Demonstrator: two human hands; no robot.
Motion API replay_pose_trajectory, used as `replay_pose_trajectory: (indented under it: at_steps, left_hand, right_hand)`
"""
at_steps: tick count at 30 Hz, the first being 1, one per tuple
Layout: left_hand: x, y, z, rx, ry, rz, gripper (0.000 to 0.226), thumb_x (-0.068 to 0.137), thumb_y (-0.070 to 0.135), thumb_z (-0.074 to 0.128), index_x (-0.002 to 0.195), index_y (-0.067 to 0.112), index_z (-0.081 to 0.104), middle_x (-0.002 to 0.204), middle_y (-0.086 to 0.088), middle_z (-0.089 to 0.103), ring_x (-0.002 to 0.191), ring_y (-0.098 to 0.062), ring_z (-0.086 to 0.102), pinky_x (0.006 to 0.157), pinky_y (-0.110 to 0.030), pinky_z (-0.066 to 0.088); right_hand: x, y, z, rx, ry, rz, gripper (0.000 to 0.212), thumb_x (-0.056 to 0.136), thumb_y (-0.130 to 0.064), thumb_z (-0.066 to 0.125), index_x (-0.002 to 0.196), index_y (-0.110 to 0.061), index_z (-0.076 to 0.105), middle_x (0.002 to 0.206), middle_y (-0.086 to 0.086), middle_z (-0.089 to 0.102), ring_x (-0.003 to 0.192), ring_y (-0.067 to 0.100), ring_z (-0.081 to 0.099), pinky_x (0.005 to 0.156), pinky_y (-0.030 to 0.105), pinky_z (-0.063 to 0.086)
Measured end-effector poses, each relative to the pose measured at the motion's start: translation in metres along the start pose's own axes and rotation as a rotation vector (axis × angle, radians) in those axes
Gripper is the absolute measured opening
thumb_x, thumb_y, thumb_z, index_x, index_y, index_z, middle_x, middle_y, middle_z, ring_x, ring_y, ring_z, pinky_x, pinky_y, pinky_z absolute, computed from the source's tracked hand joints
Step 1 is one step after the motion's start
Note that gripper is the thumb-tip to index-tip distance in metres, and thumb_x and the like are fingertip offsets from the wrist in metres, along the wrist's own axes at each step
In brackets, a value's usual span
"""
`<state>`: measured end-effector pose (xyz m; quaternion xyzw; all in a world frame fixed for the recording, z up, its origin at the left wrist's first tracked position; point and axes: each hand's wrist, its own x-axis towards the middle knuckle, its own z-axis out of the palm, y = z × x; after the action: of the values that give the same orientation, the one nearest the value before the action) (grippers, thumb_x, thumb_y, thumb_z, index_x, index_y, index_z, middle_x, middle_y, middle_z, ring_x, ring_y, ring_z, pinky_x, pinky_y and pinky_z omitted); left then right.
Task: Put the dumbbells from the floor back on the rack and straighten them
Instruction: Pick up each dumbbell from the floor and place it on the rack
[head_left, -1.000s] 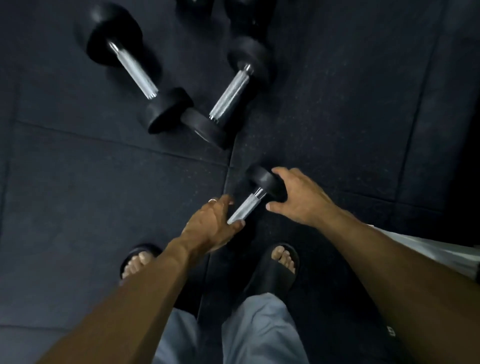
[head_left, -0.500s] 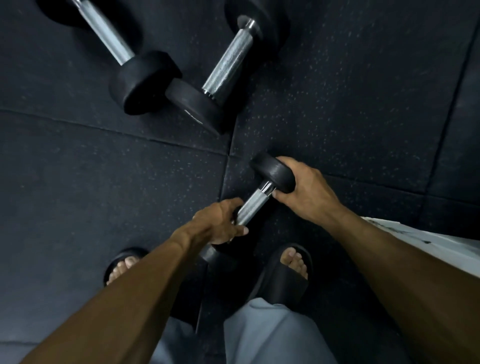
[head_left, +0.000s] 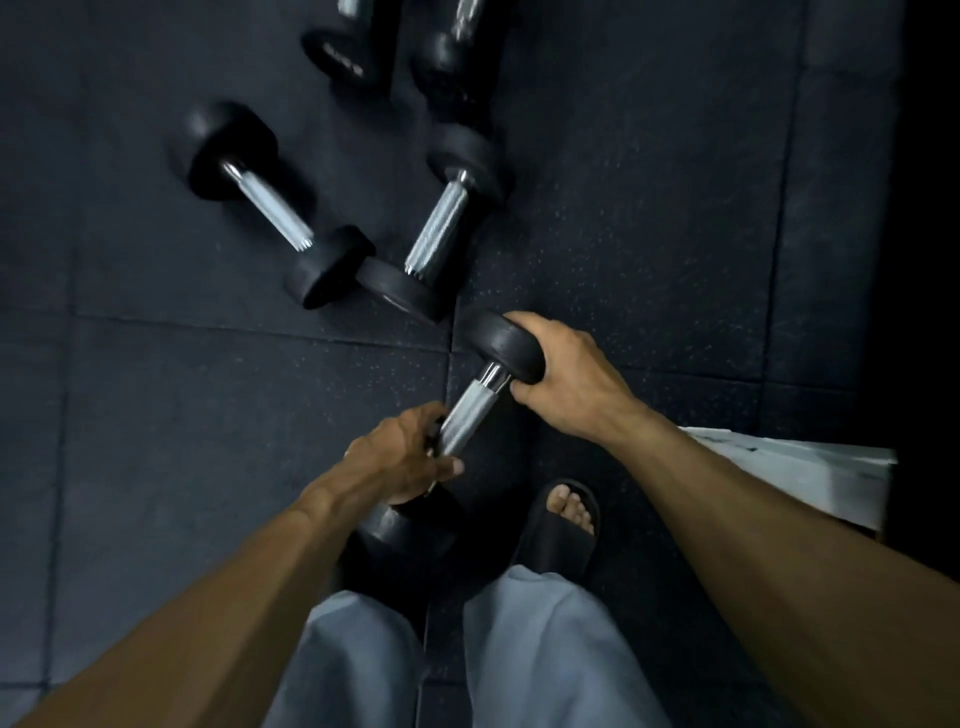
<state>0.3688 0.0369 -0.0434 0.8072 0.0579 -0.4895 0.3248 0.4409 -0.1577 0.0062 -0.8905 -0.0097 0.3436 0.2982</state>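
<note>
Dark rubber floor (head_left: 156, 467): left hand (head_left: 400, 460) wraps dumbbell (head_left: 470, 410) handle; right hand (head_left: 563, 382) cups its far head, apparently lifted.

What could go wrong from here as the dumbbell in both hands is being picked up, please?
1. The right hand grips the dumbbell by its round upper head, not the bar; that hold may slip.
2. The lower head hangs close to the open sandal; a drop could hit bare toes.
3. Two dumbbells lie just ahead on the floor, a likely trip hazard when stepping forward.
</note>
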Motion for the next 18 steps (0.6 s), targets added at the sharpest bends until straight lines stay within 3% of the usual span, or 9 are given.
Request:
replay_pose_trajectory:
  at_steps: [9, 12, 18]
  left_hand:
    - [-0.159, 0.086, -0.112, 0.067, 0.118, 0.101, 0.047, 0.074, 0.043, 0.072, 0.116, 0.036, 0.051, 0.087, 0.012, 0.057, 0.093, -0.019, 0.060, 0.087, -0.043, 0.050]
    - [-0.211, 0.116, -0.146, 0.111, 0.164, 0.165, 0.039, 0.075, 0.044, 0.071, 0.105, 0.034, 0.048, 0.082, 0.013, 0.054, 0.089, -0.020, 0.059, 0.084, -0.043, 0.051]
    - [-0.304, 0.183, -0.207, 0.202, 0.247, 0.302, 0.035, 0.071, 0.042, 0.070, 0.097, 0.030, 0.050, 0.090, 0.005, 0.062, 0.088, -0.023, 0.060, 0.082, -0.043, 0.052]
  right_hand:
    - [-0.107, -0.137, -0.124, -0.047, 0.127, -0.094, 0.070, 0.078, -0.016, 0.076, 0.139, -0.034, 0.046, 0.115, 0.003, 0.060, 0.106, 0.025, 0.061, 0.094, 0.043, 0.050]
    - [-0.143, -0.179, -0.166, -0.060, 0.173, -0.121, 0.071, 0.078, -0.016, 0.075, 0.139, -0.036, 0.046, 0.114, 0.001, 0.061, 0.106, 0.021, 0.061, 0.094, 0.040, 0.050]
    - [-0.221, -0.245, -0.247, -0.019, 0.302, -0.152, 0.071, 0.074, -0.016, 0.075, 0.134, -0.042, 0.047, 0.116, -0.005, 0.063, 0.108, 0.015, 0.060, 0.095, 0.038, 0.051]
